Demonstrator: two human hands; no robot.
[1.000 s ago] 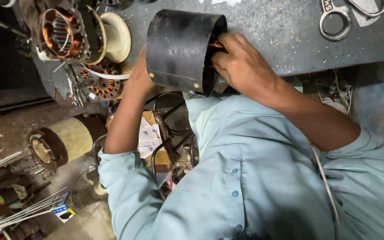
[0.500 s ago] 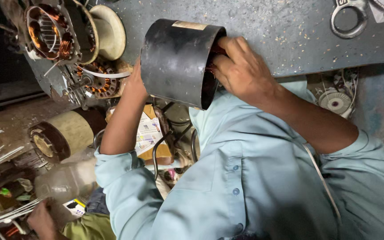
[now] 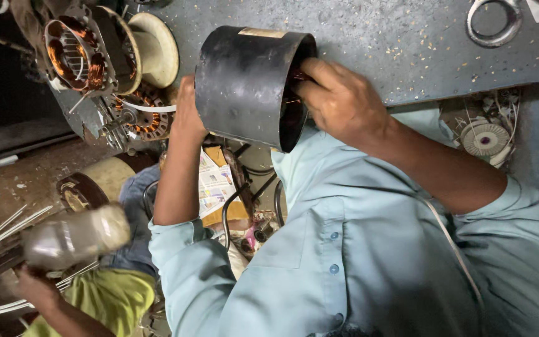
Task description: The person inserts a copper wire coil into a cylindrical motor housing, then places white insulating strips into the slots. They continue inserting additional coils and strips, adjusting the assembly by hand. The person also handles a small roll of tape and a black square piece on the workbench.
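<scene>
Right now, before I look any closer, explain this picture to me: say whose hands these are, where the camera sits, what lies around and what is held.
There is no machine here. The one picture comes from a camera worn on a person's head, looking down over their pale blue shirt at their own bare hands.

Between the hands is a black cylinder with copper wire showing inside its open end. The left hand presses against its far side, partly hidden. The right hand curls its fingers into the open end.

Beyond lies a speckled grey bench with metal scissor handles on it. At the upper left sit round parts wound with copper wire. At the lower left, another person's hand holds a blurred pale object.
</scene>
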